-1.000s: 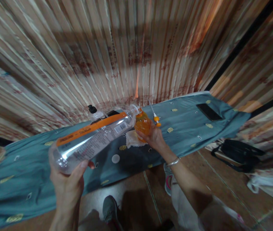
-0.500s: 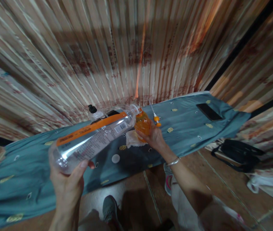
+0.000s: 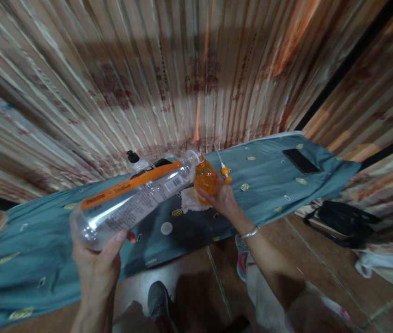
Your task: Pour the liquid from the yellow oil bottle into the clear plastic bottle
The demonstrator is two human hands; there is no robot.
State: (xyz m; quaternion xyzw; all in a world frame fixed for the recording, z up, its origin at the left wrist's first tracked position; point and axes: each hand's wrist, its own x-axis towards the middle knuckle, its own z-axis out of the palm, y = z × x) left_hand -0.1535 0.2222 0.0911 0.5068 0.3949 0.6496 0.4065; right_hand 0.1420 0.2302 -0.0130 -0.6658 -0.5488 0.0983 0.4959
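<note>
My left hand [image 3: 95,263] grips the base of a large clear plastic bottle [image 3: 137,196] with an orange label stripe, tilted so its open neck meets the mouth of a small orange bottle [image 3: 205,179]. My right hand [image 3: 221,198] holds the small orange bottle upright on the teal cloth-covered table [image 3: 269,185]. A white cap [image 3: 166,228] lies on the cloth below the big bottle. A white tissue [image 3: 191,201] sits under the small bottle.
A black phone [image 3: 300,161] lies at the table's right end. An orange-and-white pump nozzle [image 3: 223,169] lies behind my right hand. A black-capped bottle [image 3: 134,161] stands at the back. A black bag [image 3: 345,219] rests on the floor at right. Striped curtains hang behind.
</note>
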